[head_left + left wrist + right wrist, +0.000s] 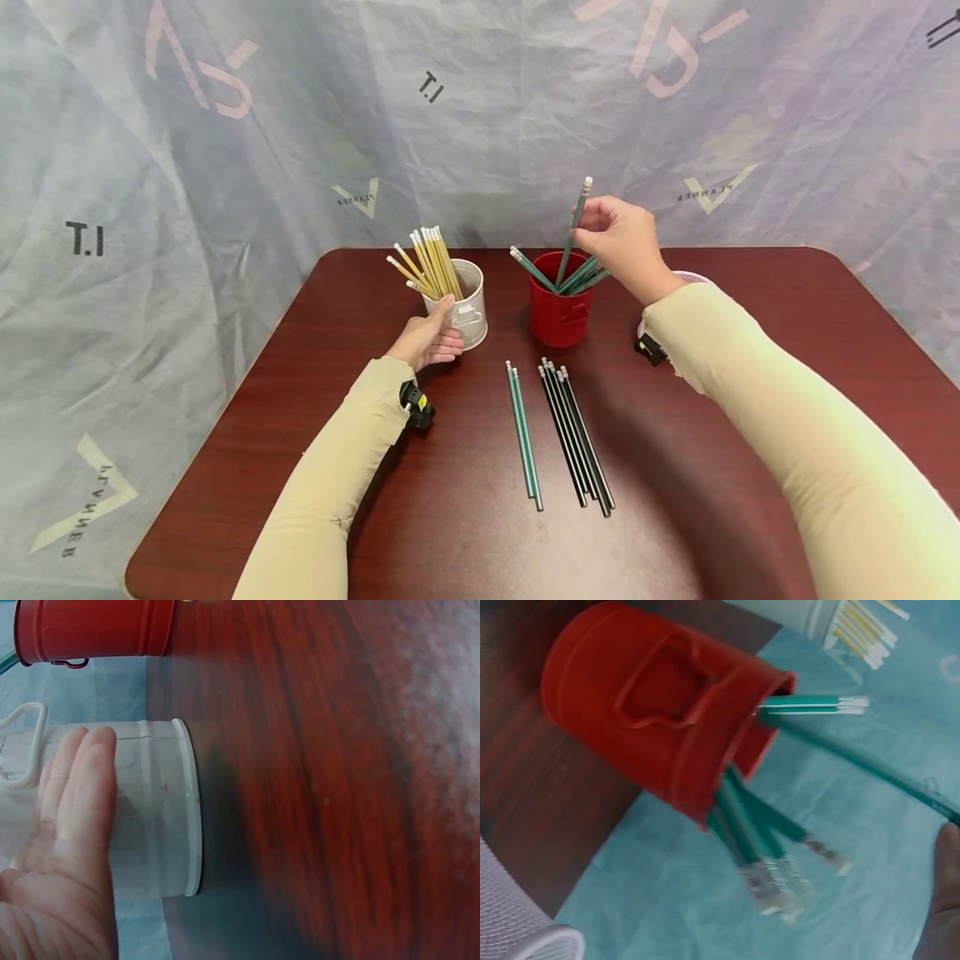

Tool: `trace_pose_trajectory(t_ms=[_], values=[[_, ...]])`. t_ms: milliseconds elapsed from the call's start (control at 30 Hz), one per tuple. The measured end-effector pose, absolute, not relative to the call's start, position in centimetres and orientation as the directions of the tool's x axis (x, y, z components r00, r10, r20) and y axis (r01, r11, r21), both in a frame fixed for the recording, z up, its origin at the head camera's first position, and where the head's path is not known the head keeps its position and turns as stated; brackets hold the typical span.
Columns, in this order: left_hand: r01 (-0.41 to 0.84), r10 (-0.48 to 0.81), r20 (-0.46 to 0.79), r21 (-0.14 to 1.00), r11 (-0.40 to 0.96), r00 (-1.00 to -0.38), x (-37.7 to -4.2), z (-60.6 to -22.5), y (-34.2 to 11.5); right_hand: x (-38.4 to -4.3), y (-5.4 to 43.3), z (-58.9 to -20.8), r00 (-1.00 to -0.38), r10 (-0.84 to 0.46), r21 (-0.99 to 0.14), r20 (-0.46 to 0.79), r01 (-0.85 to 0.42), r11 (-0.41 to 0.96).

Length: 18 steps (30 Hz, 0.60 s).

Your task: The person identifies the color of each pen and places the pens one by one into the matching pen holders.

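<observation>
My right hand [618,237] pinches a green pencil [573,225] near its white eraser end. Its lower end is inside the red pail [558,321], where several more green pencils [754,832] lean outward. At the front of the white pail [474,325], my left hand [429,337] rests with its thumb up by the rim; in the left wrist view its fingers [94,780] lie straight along the pail's side. Yellow pencils [431,262] stand in that pail, erasers up. On the table lie two green pencils [525,437] and, beside them, several black pencils [577,437].
A pale mesh cup [514,907] stands right of the red pail, mostly behind my right forearm in the head view. The dark red wooden table [450,517] has a grey printed cloth [480,125] hanging behind it.
</observation>
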<state>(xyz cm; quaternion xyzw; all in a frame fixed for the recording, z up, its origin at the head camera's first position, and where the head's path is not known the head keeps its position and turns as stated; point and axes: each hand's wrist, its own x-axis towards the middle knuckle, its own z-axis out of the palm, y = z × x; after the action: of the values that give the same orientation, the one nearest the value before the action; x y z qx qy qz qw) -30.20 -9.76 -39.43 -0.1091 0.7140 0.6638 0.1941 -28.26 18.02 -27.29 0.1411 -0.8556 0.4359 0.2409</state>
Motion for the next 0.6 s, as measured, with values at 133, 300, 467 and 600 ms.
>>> trace_pose_trajectory(t_ms=[133, 300, 467, 600], values=[[-0.412, 0.096, -0.421, 0.906, 0.099, -0.902, -30.5, -39.7, -9.9, -28.5, 18.1, -28.4, -0.877, -0.053, -0.647, 0.477, -0.392, 0.654], [-0.410, 0.090, -0.419, 0.906, 0.102, -0.903, -30.5, -39.7, -10.1, -28.5, 17.5, -30.4, -0.886, -0.109, -0.595, 0.450, -0.389, 0.703], [-0.417, 0.098, -0.426, 0.904, 0.100, -0.899, -30.5, -39.8, -10.1, -28.5, 17.0, -32.1, -0.899, -0.130, -0.595, 0.418, -0.379, 0.709], [-0.418, 0.096, -0.427, 0.903, 0.102, -0.899, -30.6, -39.7, -10.1, -28.6, 16.8, -33.0, -0.901, -0.144, -0.613, 0.408, -0.388, 0.688]])
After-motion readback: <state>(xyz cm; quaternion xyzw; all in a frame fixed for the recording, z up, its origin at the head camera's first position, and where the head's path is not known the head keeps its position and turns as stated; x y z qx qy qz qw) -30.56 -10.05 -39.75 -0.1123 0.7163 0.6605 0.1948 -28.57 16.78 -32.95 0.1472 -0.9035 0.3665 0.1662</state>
